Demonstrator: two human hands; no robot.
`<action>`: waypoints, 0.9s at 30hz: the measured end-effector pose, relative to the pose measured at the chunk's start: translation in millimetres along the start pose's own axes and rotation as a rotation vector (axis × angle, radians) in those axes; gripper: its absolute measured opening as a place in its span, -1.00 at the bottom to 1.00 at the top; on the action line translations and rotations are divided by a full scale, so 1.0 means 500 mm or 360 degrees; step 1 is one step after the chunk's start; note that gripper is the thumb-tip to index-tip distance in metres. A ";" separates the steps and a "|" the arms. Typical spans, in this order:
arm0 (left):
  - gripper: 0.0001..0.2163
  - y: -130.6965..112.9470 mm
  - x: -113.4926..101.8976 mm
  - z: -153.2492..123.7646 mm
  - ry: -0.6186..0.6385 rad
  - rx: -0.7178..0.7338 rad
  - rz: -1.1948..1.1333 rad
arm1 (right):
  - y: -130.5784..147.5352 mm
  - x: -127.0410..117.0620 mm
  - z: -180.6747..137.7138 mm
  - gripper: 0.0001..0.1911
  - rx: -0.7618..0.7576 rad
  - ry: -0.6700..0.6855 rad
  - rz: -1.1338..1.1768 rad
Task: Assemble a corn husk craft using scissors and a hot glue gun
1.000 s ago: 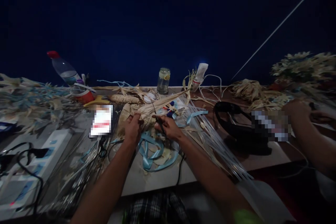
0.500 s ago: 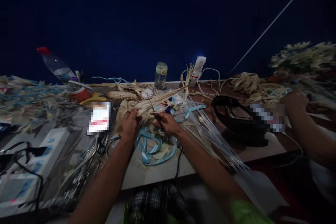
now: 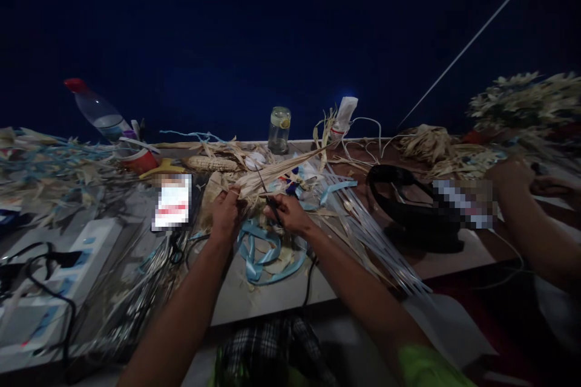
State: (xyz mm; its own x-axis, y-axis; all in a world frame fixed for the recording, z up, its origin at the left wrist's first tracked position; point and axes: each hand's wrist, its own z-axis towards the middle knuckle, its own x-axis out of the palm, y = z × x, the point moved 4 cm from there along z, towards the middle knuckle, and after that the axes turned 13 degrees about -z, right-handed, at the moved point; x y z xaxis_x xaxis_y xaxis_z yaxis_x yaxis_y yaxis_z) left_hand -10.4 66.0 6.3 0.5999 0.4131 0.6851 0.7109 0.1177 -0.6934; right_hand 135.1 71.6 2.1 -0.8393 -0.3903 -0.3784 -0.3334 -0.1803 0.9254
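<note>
Husk [image 3: 288, 173], pale and dry, stretches rightward over the middle of the cluttered table [image 3: 245, 309], its left end pinched in the left hand's [image 3: 226, 213] fingers. The right hand's [image 3: 289, 215] fingers curl around dark scissors [image 3: 274, 210], blades pointing far (whether they touch the husk, I cannot tell). Blue ribbon [image 3: 254, 270] loops nearer.

We are wearing a bright green right sleeve [image 3: 426, 367] | showing black-and-white plaid cloth [image 3: 258, 344] at our lap | baring left hand [image 3: 224, 214], right hand [image 3: 292, 213] and both forearms [image 3: 188, 302]
</note>
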 end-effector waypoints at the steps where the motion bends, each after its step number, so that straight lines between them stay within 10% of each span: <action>1: -0.76 0.001 -0.001 0.001 -0.0013 0.0003 0.0003 | 0.000 0.000 0.000 -0.61 -0.0002 -0.0008 0.0002; 27: -0.79 0.004 -0.031 0.027 -0.0115 0.0044 0.0206 | -0.022 0.001 -0.003 -0.63 0.0010 -0.0118 -0.0242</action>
State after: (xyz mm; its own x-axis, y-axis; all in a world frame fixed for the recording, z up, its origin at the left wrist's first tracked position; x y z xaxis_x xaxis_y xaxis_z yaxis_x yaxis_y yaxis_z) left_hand -23.3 72.0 -8.6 0.6572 0.4900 0.5727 0.6185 0.0837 -0.7813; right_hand 138.9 72.3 -8.3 -0.8084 -0.2914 -0.5115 -0.4611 -0.2266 0.8579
